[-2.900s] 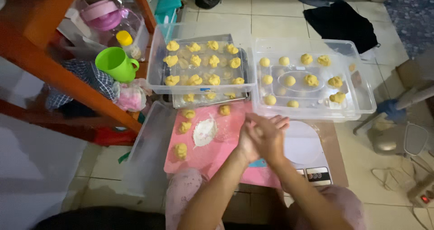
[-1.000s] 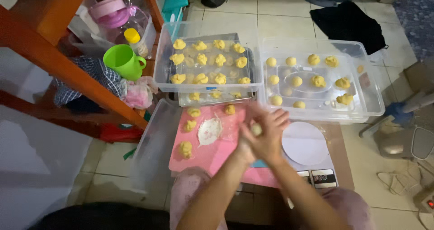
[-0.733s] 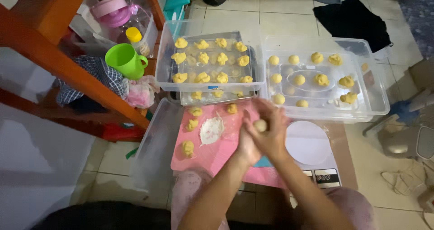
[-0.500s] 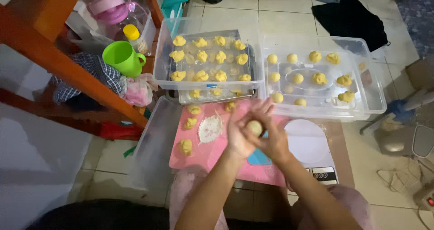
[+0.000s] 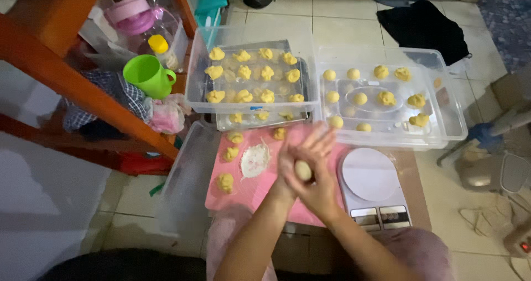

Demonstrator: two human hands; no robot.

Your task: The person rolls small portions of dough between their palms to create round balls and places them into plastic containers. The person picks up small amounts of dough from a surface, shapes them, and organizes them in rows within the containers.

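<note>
Dough ball (image 5: 302,170), pale yellow, sits pressed between a person's two palms above the pink mat (image 5: 260,190). Both forearms rise from the lower edge of the head view and meet over the mat's right half. The left hand (image 5: 296,154) lies on the far side of the ball, fingers (image 5: 321,140) spread and pointing up toward the clear trays. The right hand (image 5: 318,190) cups the ball from below, fingers curled against it. Left of the hands on the mat lie a floured patch (image 5: 255,160) and raw dough lumps (image 5: 225,182). A white kitchen scale (image 5: 369,176) stands just right of the mat.
</note>
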